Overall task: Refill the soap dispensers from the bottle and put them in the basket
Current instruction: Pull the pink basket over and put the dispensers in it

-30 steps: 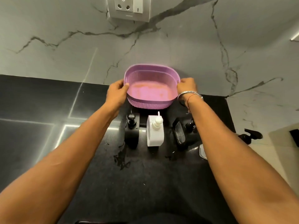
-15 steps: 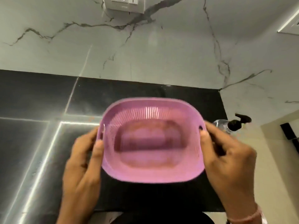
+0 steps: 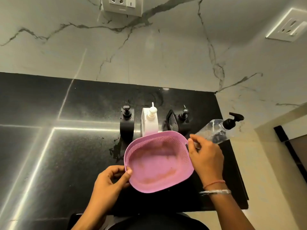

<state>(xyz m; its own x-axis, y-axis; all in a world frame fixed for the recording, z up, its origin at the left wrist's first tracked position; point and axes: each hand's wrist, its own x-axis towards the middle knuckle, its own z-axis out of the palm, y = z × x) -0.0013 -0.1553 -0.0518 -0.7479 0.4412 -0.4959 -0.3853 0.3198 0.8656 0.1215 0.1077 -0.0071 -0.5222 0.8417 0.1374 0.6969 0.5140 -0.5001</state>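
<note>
I hold a pink perforated basket (image 3: 157, 165) just above the near part of the black counter (image 3: 66, 155), tilted toward me. My left hand (image 3: 109, 185) pinches its left rim with thumb and fingers. At the right rim, my right hand (image 3: 204, 158) grips the edge. Behind the basket stand three dispensers in a row: a black one (image 3: 127, 123), a white one (image 3: 149, 121) and another black one (image 3: 178, 121). A clear refill bottle (image 3: 214, 131) with a black pump leans at the counter's right edge, just behind my right hand.
A marble wall (image 3: 149, 60) rises behind the counter, with a socket plate (image 3: 122, 5) above and another (image 3: 288, 29) on the right wall. Wet streaks (image 3: 116, 146) mark the counter left of the basket. The counter ends at the right, near the bottle.
I lifted the basket from the wall behind the dispensers, brought it over them toward me, and now lower it in front of the row, which is uncovered again.
</note>
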